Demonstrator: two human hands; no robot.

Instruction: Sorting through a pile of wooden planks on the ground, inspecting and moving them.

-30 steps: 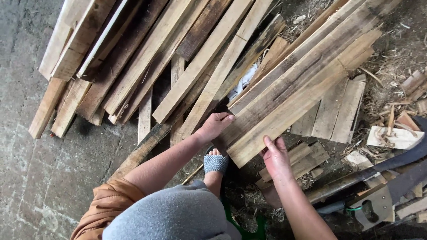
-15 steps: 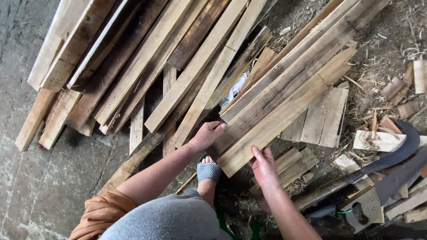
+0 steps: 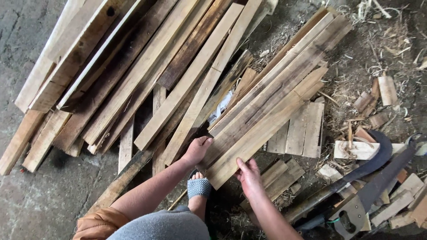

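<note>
Your left hand (image 3: pixel 197 150) rests on the near-left corner of a bundle of long pale planks (image 3: pixel 267 106), fingers curled over the edge of the plank ends. Your right hand (image 3: pixel 249 175) presses against the near end of the same bundle from below, fingers spread and thumb up along the cut end. Both hands are touching the wood; neither shows a full wrap around a plank, so call it a loose grip on the ends rather than a clench.

The bundle runs from your hands up and away to the far right, lying tilted across other wood. To its left, a wide heap of longer boards (image 3: pixel 133 71), some pale and some dark, slants the same way across the concrete floor (image 3: pixel 40 195). Under the right side of the bundle sit short flat boards (image 3: pixel 302 129) laid side by side, and more short pieces (image 3: pixel 278 175) lie just beside your right hand.

Your foot in a grey-blue slipper (image 3: pixel 198 187) stands on the floor between your two arms, near the plank ends. On the near right, a dark curved blade (image 3: pixel 369 162) and a handsaw (image 3: pixel 356 211) lie among offcuts and shavings (image 3: pixel 378 102). An orange sleeve (image 3: pixel 100 222) shows on your left arm.
</note>
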